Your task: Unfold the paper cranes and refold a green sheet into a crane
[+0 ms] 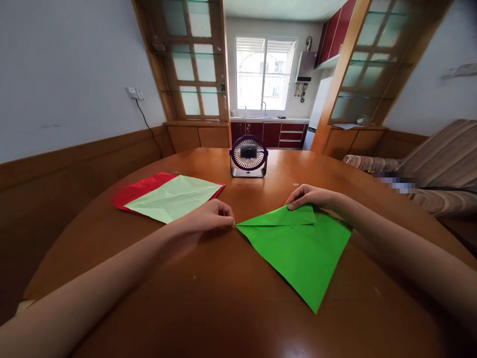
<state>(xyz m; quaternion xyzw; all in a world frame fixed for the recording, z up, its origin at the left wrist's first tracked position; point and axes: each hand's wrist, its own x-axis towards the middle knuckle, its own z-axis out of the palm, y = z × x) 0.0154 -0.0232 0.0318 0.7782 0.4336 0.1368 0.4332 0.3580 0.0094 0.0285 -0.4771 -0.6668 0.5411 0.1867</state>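
The green paper lies flat on the round wooden table, a little right of centre and directly in front of us, folded into a large triangle whose long point aims back toward us. Along its far edge a narrow flap is turned over, leaving a crease that runs across the top of the sheet. Our left hand rests on the table at the sheet's left corner, fingers curled in and pinched together right at the tip of that corner; whether the paper is truly nipped between them or only pressed down, we cannot tell. Our right hand lies palm down on the folded flap at the far edge, fingers nearly flat and closed together, pressing the paper without gripping it. To the left, well apart from the green sheet, a pale green sheet lies creased on top of a red sheet. Beyond the hands, near the table's far edge, stands a small purple desk fan.
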